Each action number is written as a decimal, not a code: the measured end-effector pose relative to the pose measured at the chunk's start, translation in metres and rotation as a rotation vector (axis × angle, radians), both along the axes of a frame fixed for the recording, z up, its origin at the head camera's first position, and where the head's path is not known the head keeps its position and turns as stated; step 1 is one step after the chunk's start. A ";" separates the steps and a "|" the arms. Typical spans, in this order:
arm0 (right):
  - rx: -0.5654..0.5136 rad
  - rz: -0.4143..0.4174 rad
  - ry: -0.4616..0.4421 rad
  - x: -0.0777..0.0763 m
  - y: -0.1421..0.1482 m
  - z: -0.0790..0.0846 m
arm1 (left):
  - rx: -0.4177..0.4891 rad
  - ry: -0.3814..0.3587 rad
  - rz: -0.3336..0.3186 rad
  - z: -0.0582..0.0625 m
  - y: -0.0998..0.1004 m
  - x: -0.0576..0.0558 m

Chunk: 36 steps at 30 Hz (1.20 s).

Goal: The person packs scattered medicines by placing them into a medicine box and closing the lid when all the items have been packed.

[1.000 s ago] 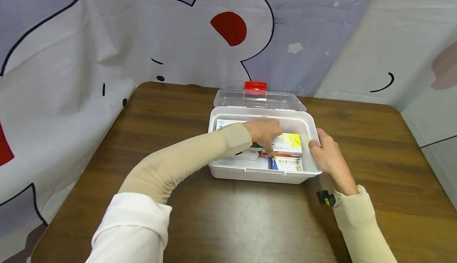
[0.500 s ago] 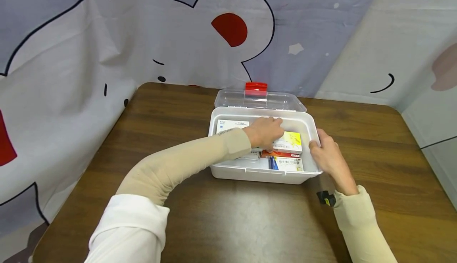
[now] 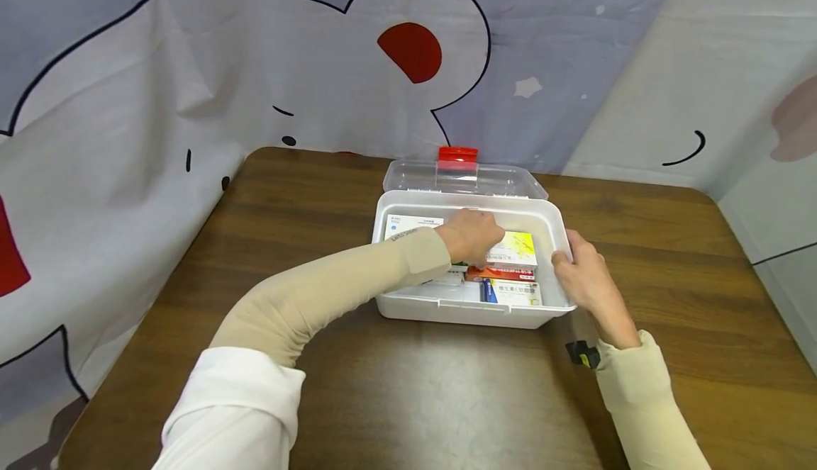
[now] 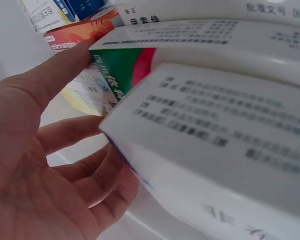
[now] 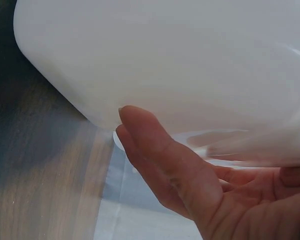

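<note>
A white plastic storage box (image 3: 472,314) stands with its clear lid (image 3: 491,178) tipped back. Several medicine boxes lie inside. My left hand (image 3: 472,236) reaches in and holds the left end of a yellow-and-white medicine box (image 3: 517,249), thumb on the near side. In the left wrist view, a green-ended medicine box (image 4: 121,67) and a white medicine box (image 4: 205,130) lie close to the fingers, partly hiding them. A red medicine box (image 3: 504,273) and a vitamin E box (image 3: 514,292) sit nearer the front. My right hand (image 3: 588,282) grips the storage box's right rim.
A red latch (image 3: 457,155) sits on the open lid. The brown wooden table (image 3: 408,399) reaches back to a printed curtain (image 3: 268,52). Another white medicine box (image 3: 411,225) lies at the storage box's back left.
The yellow-and-white box has shifted slightly left and back with my left hand, showing more of the red box. My right hand stays on the rim.
</note>
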State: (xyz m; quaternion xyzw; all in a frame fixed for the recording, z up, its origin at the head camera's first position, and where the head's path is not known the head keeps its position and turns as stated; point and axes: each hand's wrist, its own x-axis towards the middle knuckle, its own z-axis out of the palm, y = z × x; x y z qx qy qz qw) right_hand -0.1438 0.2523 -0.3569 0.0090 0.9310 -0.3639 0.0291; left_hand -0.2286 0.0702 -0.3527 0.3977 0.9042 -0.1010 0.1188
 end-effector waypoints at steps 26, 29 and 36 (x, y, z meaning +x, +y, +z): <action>0.005 0.030 0.014 0.003 -0.005 -0.003 | -0.034 -0.029 0.045 0.002 -0.007 0.006; 0.035 0.036 0.026 0.003 -0.005 -0.002 | -0.025 -0.045 0.047 0.005 -0.008 0.008; 0.067 0.045 0.002 0.003 -0.003 0.002 | 0.001 -0.118 0.057 0.017 -0.016 0.013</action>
